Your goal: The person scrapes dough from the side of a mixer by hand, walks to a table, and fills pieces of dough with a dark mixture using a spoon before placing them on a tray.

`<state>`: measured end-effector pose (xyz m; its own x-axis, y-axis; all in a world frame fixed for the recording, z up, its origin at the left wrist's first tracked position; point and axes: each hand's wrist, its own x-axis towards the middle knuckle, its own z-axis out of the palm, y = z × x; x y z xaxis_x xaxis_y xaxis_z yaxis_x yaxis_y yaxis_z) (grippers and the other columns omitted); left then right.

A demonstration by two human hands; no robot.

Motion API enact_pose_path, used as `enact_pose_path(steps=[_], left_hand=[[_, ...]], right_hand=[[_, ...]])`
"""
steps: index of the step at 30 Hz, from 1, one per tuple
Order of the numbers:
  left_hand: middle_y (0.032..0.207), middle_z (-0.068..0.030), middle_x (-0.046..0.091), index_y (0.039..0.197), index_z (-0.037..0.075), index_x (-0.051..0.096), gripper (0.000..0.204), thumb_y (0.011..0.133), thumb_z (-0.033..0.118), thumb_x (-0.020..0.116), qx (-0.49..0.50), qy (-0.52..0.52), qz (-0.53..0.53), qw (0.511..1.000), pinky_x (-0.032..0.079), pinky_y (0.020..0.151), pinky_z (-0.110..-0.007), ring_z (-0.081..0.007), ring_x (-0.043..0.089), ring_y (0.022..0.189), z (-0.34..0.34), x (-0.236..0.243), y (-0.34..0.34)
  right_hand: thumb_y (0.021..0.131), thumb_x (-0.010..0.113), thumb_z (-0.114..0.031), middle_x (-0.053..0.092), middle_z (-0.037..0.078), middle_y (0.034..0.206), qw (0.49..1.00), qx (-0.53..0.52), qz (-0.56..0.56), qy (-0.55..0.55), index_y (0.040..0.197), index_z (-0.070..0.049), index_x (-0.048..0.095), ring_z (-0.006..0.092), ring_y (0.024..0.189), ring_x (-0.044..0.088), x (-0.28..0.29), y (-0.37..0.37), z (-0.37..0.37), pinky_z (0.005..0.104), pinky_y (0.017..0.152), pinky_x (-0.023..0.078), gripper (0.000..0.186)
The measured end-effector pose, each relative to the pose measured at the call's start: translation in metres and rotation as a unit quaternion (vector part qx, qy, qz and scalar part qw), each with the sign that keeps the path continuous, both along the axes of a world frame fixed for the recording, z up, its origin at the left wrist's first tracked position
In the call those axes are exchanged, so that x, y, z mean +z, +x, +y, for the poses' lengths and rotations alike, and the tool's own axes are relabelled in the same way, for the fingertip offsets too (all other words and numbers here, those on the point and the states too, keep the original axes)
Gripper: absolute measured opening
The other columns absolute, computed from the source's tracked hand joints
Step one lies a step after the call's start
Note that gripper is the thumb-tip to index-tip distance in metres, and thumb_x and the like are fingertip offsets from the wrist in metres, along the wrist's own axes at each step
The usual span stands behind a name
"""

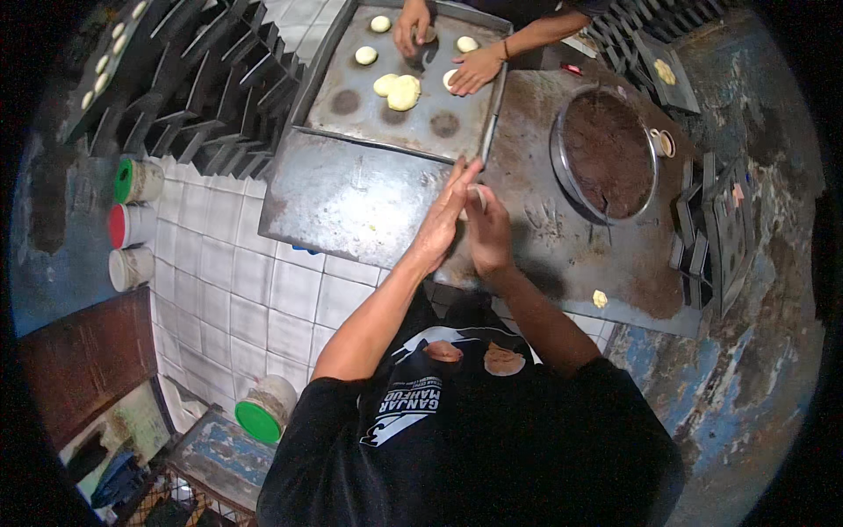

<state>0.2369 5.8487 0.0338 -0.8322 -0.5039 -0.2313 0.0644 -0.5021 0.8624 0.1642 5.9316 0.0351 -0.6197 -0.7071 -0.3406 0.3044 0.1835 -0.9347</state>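
My left hand [441, 220] and my right hand [490, 235] come together palm to palm above the metal table, beside the near right corner of the baking tray. Between the palms shows part of a pale piece of dough [475, 200]; the rest is hidden by my fingers. On the baking tray [386, 133] lie several pale dough balls, one being this dough ball [366, 55]. Two flattened dough pieces [403, 92] lie touching on it. Across the table, a co-worker's hand [474, 70] presses a dough ball on the tray, and their other hand [411, 28] is curled over it.
A wide metal bowl of dark brown filling [608, 154] stands to the right, with a small cup [665, 143] beside it. A dough scrap [600, 299] lies near the table edge. Stacked dark trays [202, 83] rise at left; others stand at right. Lidded buckets [263, 411] are at left.
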Motion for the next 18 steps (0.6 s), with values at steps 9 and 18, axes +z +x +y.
enact_pose_path(steps=[9, 18], left_hand=[[0.143, -0.0152, 0.051, 0.148, 0.000, 0.040, 0.055, 0.100, 0.017, 0.061, 0.151, -0.013, -0.060, 0.987, 0.040, 0.107, -0.031, -0.0228, 0.052, 0.129, -0.135, -0.049, 0.021], [0.132, -0.0162, 0.062, 0.135, 0.003, 0.057, 0.039, 0.096, 0.008, 0.061, 0.096, -0.248, -0.228, 0.937, 0.048, 0.099, -0.038, -0.0295, 0.062, 0.119, -0.188, -0.043, 0.100]], right_hand=[[0.089, 0.071, -0.030, 0.058, 0.020, 0.121, 0.872, 0.156, 0.438, 0.156, 0.124, 0.002, 0.054, 0.0342, 0.108, 0.058, -0.108, -0.123, -0.164, 0.0443, 0.095, 0.047, 0.050], [0.089, 0.067, -0.017, 0.032, 0.025, 0.153, 0.721, 0.249, 0.632, 0.134, 0.135, 0.003, 0.042, 0.0434, 0.144, 0.028, -0.170, -0.143, -0.205, 0.0560, 0.115, 0.027, 0.056]])
